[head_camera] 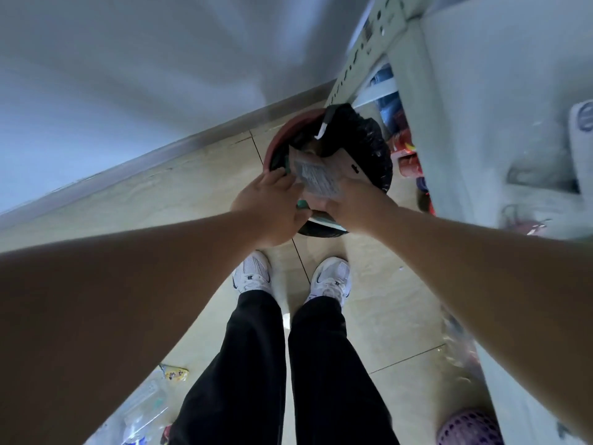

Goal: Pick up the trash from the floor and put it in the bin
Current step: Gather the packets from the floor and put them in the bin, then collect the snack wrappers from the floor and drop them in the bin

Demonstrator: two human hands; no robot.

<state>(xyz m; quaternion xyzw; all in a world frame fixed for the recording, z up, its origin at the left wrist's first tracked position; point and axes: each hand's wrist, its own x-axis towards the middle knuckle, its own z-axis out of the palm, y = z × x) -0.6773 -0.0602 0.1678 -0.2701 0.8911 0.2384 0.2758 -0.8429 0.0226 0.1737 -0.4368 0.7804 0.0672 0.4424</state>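
Note:
A round red-rimmed bin (pixel 282 131) with a black liner stands on the tiled floor by the wall, just ahead of my feet. My left hand (pixel 271 208) and my right hand (pixel 351 205) are both over its near side, together gripping a bundle of flattened wrappers (pixel 316 178), grey and brownish with a teal edge. The bundle is held right above the bin's opening. More trash lies on the floor at the lower left: a small yellow wrapper (pixel 176 374) and clear plastic packaging (pixel 144 409).
A white metal shelf unit (pixel 426 123) stands to the right of the bin, with red and blue items on its low shelf. A purple mesh ball (pixel 468 428) lies at the lower right. The wall and skirting run along the left.

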